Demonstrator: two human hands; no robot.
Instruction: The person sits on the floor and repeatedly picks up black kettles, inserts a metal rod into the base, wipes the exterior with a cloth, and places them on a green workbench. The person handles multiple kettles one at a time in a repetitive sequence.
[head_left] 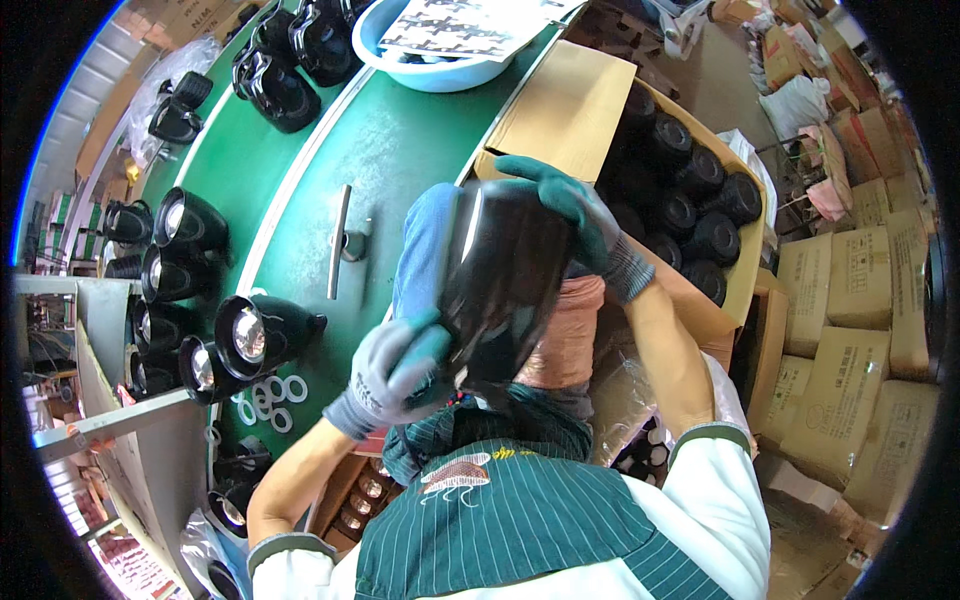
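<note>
A large, glossy black jug shell (505, 270) is held tilted above my lap, between both hands. My right hand (580, 215), in a grey and green work glove, grips its upper far end with the fingers over the top. At its lower left end is my left hand (395, 370), gloved alike and somewhat blurred, with the fingers curled against the shell. Beyond the shell, a blue cloth (424, 250) lies by the bench edge. The inside of the shell is hidden from view.
On the green bench (345, 110) stand several black jugs with silvery insides (248, 335), white rings (270, 400) and a metal bar (339, 242). A blue basin (440, 75) sits at the far end. To the right, an open carton (745, 285) holds black round parts; stacked cartons (835, 380) stand beyond.
</note>
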